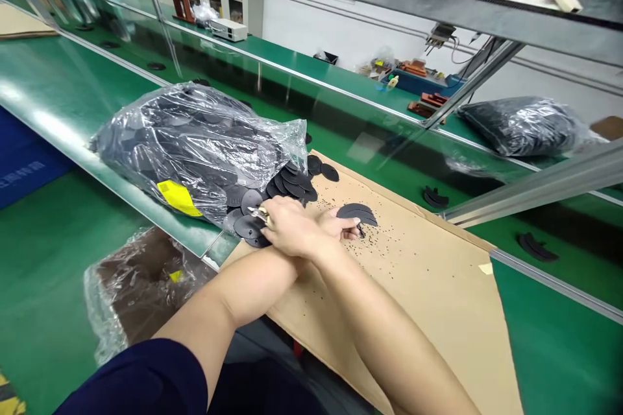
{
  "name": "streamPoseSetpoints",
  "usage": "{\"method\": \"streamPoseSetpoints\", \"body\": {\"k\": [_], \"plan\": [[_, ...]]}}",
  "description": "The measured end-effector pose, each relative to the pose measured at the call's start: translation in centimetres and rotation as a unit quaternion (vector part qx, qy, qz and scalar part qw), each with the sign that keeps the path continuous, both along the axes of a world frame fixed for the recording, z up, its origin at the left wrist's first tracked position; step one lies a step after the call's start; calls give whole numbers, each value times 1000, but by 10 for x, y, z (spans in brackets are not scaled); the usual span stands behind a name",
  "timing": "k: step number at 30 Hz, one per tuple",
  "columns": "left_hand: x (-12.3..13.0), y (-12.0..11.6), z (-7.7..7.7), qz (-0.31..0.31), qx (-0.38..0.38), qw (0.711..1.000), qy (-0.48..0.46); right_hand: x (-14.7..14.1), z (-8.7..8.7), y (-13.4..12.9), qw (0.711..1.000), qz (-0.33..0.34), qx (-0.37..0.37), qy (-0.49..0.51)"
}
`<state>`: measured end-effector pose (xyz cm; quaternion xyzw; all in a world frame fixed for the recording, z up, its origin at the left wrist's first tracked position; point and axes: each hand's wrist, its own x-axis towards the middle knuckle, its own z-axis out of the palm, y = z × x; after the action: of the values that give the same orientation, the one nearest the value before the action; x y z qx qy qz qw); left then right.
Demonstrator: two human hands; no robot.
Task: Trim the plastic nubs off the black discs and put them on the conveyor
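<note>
My forearms cross, the right one over the left. My left hand (339, 225) is closed on a fanned stack of black discs (357, 213), held just above the cardboard sheet (438, 285). My right hand (291, 225) is closed around a small metal hand tool (259, 213) that looks like nippers, mostly hidden in the fingers. Its tip points left, over loose black discs (249, 224) at the mouth of a clear plastic bag (195, 136). More discs (293, 183) spill from the bag beside my right hand. Tiny black bits (384, 233) are scattered around my left hand.
An open box lined with plastic (146, 285) stands below the bench edge at left. Behind the cardboard, black curved pieces (435, 197) lie on a green conveyor belt (389, 168). A slanted metal post (516, 188) and an overhead shelf (389, 0) frame the right side.
</note>
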<state>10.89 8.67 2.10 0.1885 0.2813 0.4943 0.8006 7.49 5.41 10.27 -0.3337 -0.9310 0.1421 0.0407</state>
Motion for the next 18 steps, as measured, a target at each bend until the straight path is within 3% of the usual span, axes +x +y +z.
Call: {"method": "streamPoseSetpoints", "body": {"k": [6, 12, 18], "plan": [[-7, 1, -2, -57, 11, 998, 9, -34, -26, 0, 995, 72, 11, -64], [-2, 0, -7, -52, 3, 998, 20, -30, -26, -7, 990, 79, 65, -99], [-3, 0, -6, -38, -5, 999, 24, -24, -22, -12, 990, 88, 93, -55]]}}
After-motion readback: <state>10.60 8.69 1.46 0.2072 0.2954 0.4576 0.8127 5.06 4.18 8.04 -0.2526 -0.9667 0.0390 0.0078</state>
